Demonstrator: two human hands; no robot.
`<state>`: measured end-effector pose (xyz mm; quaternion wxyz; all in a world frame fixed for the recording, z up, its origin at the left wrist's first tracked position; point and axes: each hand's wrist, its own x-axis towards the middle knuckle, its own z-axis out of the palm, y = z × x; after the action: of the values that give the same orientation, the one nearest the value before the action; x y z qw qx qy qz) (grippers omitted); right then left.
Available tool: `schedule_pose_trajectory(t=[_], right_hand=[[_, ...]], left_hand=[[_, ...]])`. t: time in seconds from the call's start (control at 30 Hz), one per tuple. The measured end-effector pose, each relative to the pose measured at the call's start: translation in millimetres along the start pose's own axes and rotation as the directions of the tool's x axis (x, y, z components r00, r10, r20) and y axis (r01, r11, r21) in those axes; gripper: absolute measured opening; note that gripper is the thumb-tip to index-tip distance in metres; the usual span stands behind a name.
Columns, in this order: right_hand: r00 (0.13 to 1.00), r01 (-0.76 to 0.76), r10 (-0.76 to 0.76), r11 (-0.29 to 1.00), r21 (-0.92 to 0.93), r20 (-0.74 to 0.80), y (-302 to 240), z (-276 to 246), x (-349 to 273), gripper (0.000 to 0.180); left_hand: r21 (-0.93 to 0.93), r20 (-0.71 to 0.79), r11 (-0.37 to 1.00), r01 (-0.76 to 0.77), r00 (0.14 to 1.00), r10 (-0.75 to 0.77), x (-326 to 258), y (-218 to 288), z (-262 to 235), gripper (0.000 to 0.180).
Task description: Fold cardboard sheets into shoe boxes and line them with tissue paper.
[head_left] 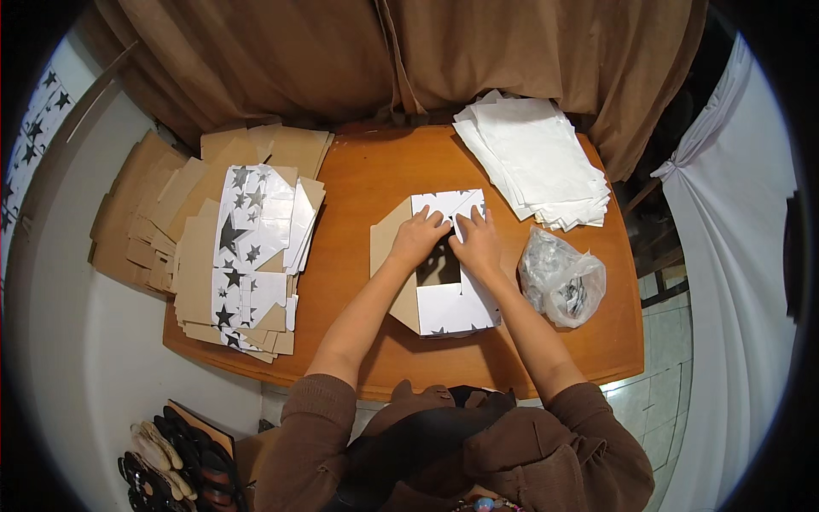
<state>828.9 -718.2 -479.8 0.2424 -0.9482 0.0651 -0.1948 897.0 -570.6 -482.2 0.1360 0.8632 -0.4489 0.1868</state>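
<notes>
A small cardboard box (456, 309), white with black stars on its outer face, stands partly folded in the middle of the table. Its middle gapes onto a dark inside, and a plain brown flap (392, 236) spreads out to the left. Both hands are at the far end of the box. The fingers of my left hand (421, 237) bend over the left part of the white far flap (448, 201). Close beside it, my right hand (478, 243) grips the same flap at its right part, by the right wall. The fingertips are partly hidden.
Stacked flat cardboard blanks (256, 230), some star-printed, cover the table's left side. White sheets (537, 158) lie at the far right, with a clear plastic bag (563, 277) of small items nearer. A brown curtain (299, 60) hangs behind; sandals (183, 456) sit at lower left.
</notes>
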Motion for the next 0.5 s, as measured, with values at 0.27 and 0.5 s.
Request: schedule_pose_trajectory(t=[0.27,0.5], right_hand=[[0.999,0.02,-0.021,1.0,0.021,0.025,-1,-8,7,0.046],[0.982,0.19,-0.186,0.953,0.235,-0.036,30,0,0,0.034]], left_hand=[[0.129,-0.077,0.99,-0.052,0.995,0.062,6,-1,-1,0.013],[0.089,-0.046,0.994,0.06,0.997,-0.056,5,-1,1,0.008]])
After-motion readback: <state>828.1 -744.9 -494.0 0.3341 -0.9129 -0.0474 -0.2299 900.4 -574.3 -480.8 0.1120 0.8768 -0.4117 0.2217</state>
